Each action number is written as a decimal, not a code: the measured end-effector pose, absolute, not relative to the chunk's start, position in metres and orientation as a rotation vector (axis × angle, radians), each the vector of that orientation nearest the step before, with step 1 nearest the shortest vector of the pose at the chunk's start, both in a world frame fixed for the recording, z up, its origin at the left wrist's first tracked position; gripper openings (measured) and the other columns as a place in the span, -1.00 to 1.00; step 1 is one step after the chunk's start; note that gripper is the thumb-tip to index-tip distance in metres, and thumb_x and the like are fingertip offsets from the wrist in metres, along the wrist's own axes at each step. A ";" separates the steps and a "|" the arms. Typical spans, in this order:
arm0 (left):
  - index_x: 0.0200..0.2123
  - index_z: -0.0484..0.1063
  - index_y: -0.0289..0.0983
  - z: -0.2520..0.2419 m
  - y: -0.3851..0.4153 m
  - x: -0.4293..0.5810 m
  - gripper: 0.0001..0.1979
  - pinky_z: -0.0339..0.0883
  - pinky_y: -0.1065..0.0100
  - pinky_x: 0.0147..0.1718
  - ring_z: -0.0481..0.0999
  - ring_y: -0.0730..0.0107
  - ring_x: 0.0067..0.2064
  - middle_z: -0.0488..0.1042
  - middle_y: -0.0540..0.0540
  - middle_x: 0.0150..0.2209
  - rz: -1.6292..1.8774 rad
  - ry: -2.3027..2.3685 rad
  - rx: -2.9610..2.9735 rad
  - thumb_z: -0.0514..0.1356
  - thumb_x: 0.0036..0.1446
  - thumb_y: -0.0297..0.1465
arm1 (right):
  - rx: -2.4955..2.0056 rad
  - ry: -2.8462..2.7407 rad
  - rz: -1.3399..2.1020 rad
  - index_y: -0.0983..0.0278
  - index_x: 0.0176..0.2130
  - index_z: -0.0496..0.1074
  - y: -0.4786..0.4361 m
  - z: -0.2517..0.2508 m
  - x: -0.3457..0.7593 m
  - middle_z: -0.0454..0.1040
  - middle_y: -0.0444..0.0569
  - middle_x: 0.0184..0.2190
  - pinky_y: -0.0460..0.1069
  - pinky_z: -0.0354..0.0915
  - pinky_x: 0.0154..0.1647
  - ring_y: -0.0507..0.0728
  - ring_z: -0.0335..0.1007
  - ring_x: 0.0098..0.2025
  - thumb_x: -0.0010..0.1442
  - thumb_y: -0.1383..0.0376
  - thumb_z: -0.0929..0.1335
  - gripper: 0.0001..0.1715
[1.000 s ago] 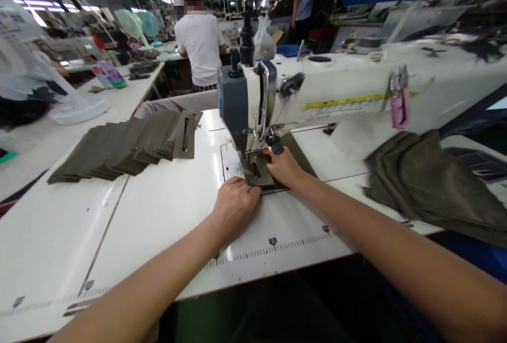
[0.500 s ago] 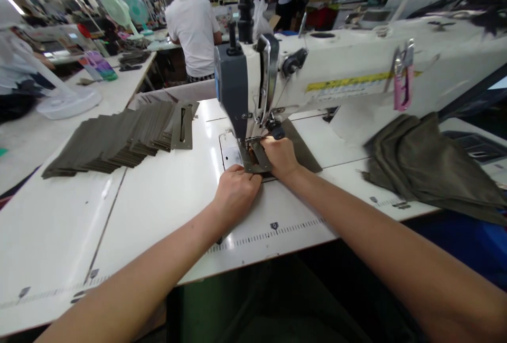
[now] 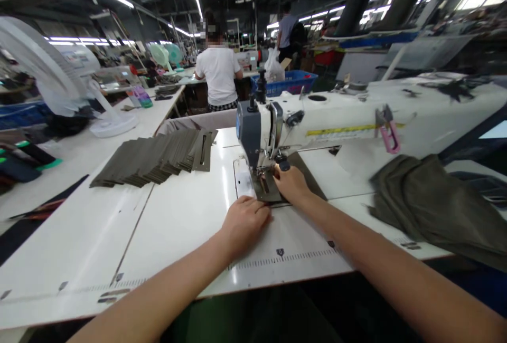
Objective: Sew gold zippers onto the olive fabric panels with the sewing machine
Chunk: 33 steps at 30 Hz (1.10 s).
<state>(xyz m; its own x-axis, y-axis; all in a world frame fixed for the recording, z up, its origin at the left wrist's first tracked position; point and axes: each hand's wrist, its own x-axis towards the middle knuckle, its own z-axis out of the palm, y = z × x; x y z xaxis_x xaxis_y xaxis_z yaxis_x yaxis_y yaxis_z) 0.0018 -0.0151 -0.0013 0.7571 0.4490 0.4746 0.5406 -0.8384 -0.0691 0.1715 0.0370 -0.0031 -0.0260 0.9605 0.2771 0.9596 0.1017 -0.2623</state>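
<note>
An olive-green fabric piece (image 3: pixel 272 194) with a slot in it lies under the presser foot and needle of a white and grey sewing machine (image 3: pixel 249 129). My left hand (image 3: pixel 246 222) is closed at the piece's near edge, its fingertips curled and partly hidden. Just right of the presser foot, my right hand (image 3: pixel 292 182) has its fingers bent together on the fabric. A larger olive panel (image 3: pixel 311 177) extends behind and right of that hand. Left of the machine, a fanned row of slotted olive pieces (image 3: pixel 148 158) lies on the white table.
Olive fabric (image 3: pixel 431 206) is heaped at the right. Pink-handled thread snips (image 3: pixel 388 132) hang on the machine arm. A white fan (image 3: pixel 113 121) stands on the left table, where dark scissors (image 3: pixel 37 211) lie. A person in a white shirt (image 3: pixel 217 74) works ahead, beside a blue crate (image 3: pixel 295 82).
The camera view has tilted up and shifted left, so the scene sits lower and further right. Both hands stay at the fabric by the needle.
</note>
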 end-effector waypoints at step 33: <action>-0.22 0.42 -0.37 0.007 0.017 -0.007 -0.70 0.29 0.09 0.00 0.49 0.29 -0.13 0.49 -0.23 -0.17 -0.507 -0.691 -2.815 -0.10 0.20 -0.57 | -1.111 -2.258 0.066 0.30 -0.18 0.47 -0.001 -0.018 0.197 0.46 0.03 -0.09 0.06 0.27 0.03 0.13 0.35 -0.02 0.12 0.51 0.24 -0.68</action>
